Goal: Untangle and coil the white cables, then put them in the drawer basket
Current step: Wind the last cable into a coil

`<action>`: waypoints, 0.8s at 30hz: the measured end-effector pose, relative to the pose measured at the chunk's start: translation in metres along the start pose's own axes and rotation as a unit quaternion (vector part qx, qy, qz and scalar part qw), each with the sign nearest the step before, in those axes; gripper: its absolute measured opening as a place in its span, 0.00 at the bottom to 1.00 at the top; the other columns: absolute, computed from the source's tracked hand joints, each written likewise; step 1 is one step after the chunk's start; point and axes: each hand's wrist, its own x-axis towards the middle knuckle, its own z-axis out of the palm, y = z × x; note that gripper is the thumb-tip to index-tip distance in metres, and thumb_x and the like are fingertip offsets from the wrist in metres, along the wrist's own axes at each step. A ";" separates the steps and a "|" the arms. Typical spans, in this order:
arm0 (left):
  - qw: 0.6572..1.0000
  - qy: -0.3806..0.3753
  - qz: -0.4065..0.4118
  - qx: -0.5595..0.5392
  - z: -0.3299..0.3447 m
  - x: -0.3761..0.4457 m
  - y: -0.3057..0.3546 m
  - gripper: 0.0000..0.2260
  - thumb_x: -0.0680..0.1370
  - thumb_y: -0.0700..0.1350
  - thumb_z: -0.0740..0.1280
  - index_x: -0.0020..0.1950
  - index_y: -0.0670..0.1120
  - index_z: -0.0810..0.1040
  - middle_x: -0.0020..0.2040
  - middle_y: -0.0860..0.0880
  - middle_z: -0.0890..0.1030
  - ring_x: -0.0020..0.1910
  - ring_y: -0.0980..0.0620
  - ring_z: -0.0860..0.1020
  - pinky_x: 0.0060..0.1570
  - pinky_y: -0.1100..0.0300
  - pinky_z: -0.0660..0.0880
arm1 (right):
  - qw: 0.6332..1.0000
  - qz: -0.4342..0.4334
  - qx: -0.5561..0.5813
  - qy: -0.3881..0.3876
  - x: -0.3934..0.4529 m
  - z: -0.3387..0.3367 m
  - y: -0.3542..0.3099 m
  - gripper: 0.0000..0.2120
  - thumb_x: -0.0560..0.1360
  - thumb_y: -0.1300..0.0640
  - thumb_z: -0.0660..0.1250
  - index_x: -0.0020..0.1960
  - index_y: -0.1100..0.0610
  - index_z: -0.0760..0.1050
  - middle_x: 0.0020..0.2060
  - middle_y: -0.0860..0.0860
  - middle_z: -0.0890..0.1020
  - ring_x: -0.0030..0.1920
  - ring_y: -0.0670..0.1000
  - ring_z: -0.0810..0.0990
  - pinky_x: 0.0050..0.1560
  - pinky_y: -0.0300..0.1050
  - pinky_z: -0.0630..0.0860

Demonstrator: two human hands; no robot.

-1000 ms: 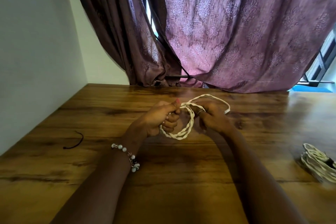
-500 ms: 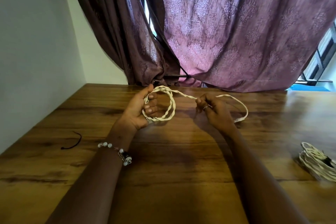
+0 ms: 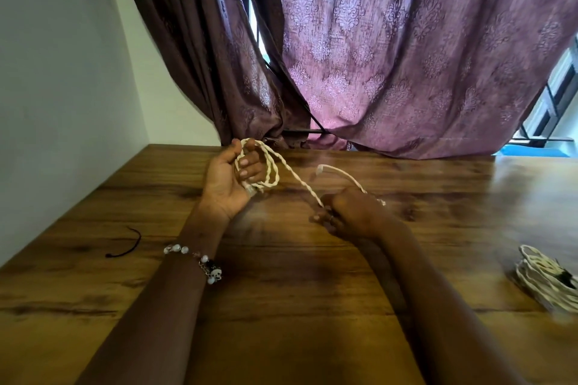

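Above the worktop: left hand holds coil of white cable; right hand, at 4 o'clock, pinches the tail. Slack grip risks loops springing loose.

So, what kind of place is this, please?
Most likely a room in a home. A wooden table stands against a plain wall, and patterned purple curtains hang before a window with bars. No drawer basket is in view.

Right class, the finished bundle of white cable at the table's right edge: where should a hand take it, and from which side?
Take the coiled bundle across its middle, near the dark tie, coming down from above. It lies flat on the wooden table with its loops side by side, so a grip across the middle probably keeps them together.
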 end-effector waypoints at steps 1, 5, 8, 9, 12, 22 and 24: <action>0.999 0.028 0.018 0.042 0.002 0.000 -0.002 0.12 0.80 0.49 0.55 0.43 0.45 0.72 0.24 0.53 0.68 0.19 0.58 0.64 0.23 0.68 0.60 | 0.999 -0.026 -0.040 0.007 -0.001 -0.003 -0.004 0.14 0.76 0.44 0.62 0.47 0.54 0.78 0.49 0.55 0.82 0.51 0.57 0.79 0.48 0.46 0.73; 0.977 0.078 0.074 0.183 0.014 -0.003 -0.013 0.13 0.82 0.46 0.56 0.43 0.42 0.73 0.28 0.49 0.79 0.23 0.55 0.74 0.24 0.66 0.71 | 0.983 -0.104 -0.135 0.067 0.002 -0.006 -0.027 0.14 0.75 0.44 0.57 0.46 0.50 0.78 0.48 0.51 0.81 0.51 0.56 0.79 0.44 0.48 0.75; 0.951 0.044 0.054 0.301 0.018 -0.003 -0.026 0.17 0.83 0.45 0.53 0.41 0.39 0.73 0.33 0.45 0.83 0.28 0.51 0.81 0.28 0.62 0.77 | 0.979 -0.144 -0.101 0.104 0.006 -0.009 -0.040 0.19 0.77 0.45 0.52 0.51 0.52 0.79 0.46 0.53 0.81 0.48 0.57 0.80 0.41 0.49 0.75; 0.936 0.036 0.047 0.347 0.016 -0.004 -0.031 0.16 0.83 0.46 0.54 0.40 0.40 0.73 0.33 0.44 0.82 0.29 0.50 0.80 0.28 0.60 0.77 | 0.975 -0.163 -0.066 0.135 0.004 -0.013 -0.045 0.20 0.77 0.45 0.52 0.51 0.53 0.80 0.46 0.53 0.81 0.46 0.56 0.80 0.39 0.48 0.74; 0.888 -0.021 0.029 0.459 0.009 -0.006 -0.044 0.10 0.81 0.47 0.60 0.41 0.45 0.71 0.32 0.45 0.76 0.28 0.50 0.74 0.28 0.59 0.73 | 0.953 -0.173 0.075 0.235 0.003 -0.017 -0.040 0.11 0.76 0.51 0.62 0.47 0.57 0.80 0.40 0.53 0.80 0.40 0.48 0.75 0.37 0.42 0.71; 0.940 -0.186 -0.151 0.244 0.013 -0.013 -0.033 0.19 0.76 0.57 0.60 0.45 0.40 0.72 0.19 0.55 0.63 0.16 0.62 0.57 0.22 0.69 0.50 | 0.883 -0.004 0.287 0.371 -0.006 -0.024 0.016 0.12 0.75 0.52 0.67 0.50 0.59 0.83 0.39 0.51 0.84 0.35 0.47 0.79 0.37 0.51 0.77; 0.949 -0.184 -0.133 0.218 0.012 -0.013 -0.032 0.17 0.74 0.56 0.66 0.42 0.41 0.74 0.19 0.55 0.63 0.15 0.62 0.58 0.22 0.69 0.51 | 0.904 0.005 0.220 0.365 -0.007 -0.019 0.015 0.15 0.76 0.49 0.62 0.51 0.57 0.83 0.36 0.50 0.83 0.33 0.49 0.79 0.32 0.47 0.75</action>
